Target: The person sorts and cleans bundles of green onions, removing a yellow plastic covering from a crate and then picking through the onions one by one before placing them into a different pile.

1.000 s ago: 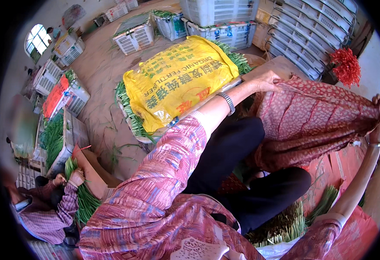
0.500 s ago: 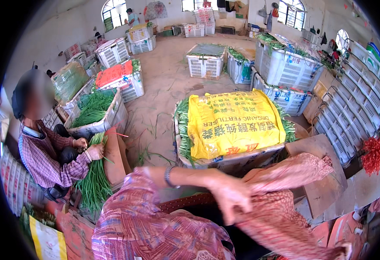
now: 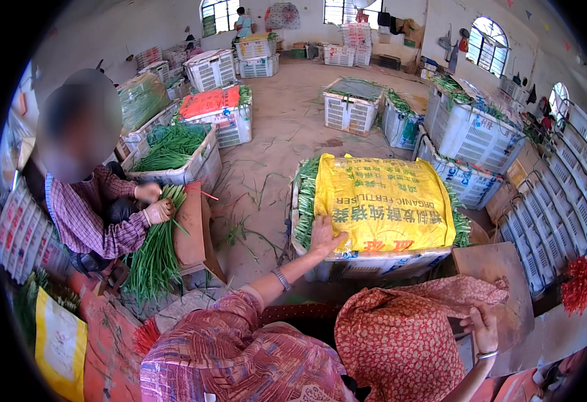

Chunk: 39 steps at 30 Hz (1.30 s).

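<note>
Seeing a dark-red, pale-flowered fabric cloth bunched just before the torso, trailing over a flat brown board. Having the bare right hand at its right edge; not managing to tell pinch from mere touch. Judging it limp, light, best taken by the hem. Resting the bare left hand, fingers spread, on the near left corner of a yellow plastic sack covering a white crate of green stalks. Judging it light, slick, flexible, best taken at corners. Noting, farther off, white slatted crates.
</note>
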Motion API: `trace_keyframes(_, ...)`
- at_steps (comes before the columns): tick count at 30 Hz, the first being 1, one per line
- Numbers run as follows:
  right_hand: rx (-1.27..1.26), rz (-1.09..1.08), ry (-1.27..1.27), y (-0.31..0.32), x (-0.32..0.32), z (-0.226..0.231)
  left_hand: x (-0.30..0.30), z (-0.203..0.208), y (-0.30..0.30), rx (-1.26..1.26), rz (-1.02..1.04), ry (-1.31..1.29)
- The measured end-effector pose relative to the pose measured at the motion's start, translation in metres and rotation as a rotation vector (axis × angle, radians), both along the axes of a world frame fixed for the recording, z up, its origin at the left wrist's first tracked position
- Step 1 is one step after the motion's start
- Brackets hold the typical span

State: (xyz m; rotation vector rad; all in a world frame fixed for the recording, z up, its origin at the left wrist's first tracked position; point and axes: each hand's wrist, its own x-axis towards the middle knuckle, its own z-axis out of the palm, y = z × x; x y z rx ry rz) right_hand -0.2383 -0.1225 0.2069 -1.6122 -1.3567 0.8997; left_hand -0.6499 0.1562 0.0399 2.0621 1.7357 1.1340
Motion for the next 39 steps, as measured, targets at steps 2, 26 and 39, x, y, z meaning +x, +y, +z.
trace_keyframes(2,-0.047,0.028,0.018,0.015,-0.003,-0.008,0.021,0.003,0.004,-0.012,-0.001,-0.025)
trace_keyframes(26,-0.243,0.067,0.000,0.105,-0.050,-0.072,-0.027,0.011,0.008,-0.430,0.016,-0.618)
trace_keyframes(39,-0.227,0.176,0.126,0.121,-0.088,-0.104,-0.001,0.046,0.058,-0.776,-0.198,-0.670)
